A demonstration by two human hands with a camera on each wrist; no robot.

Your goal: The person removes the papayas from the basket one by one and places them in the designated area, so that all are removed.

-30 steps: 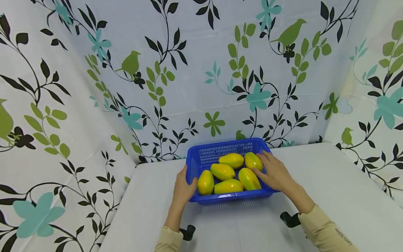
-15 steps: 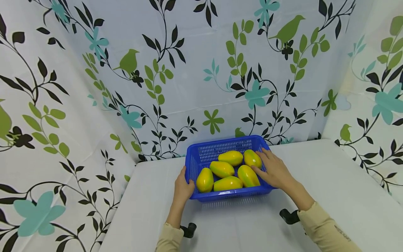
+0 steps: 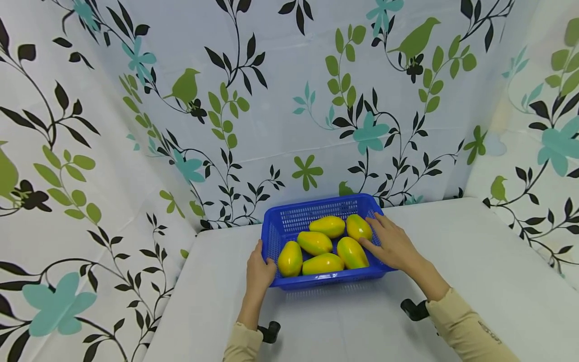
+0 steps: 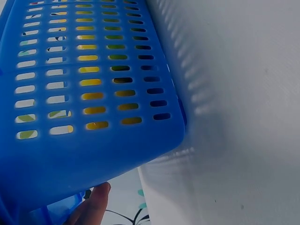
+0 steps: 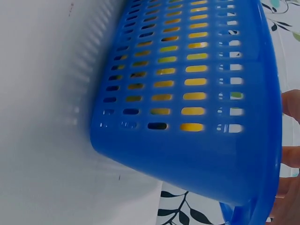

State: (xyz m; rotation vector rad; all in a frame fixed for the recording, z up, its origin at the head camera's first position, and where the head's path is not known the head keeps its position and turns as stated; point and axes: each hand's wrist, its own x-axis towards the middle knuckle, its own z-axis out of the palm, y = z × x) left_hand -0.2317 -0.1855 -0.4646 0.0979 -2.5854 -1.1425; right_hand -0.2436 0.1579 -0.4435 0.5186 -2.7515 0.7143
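Your left hand grips the near-left corner of the basket, fingers curled over its rim. Your right hand lies across the right rim, fingers straight. The basket rests on the table, five mangoes inside. Judged from this, lifting is not yet done.

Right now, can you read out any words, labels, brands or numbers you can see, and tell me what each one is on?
No text can be read.
Right sleeve: a small dark mark, too small and blurred to read.
Blue basket, the yellow-green fruits and the patterned curtain: no lettering visible.
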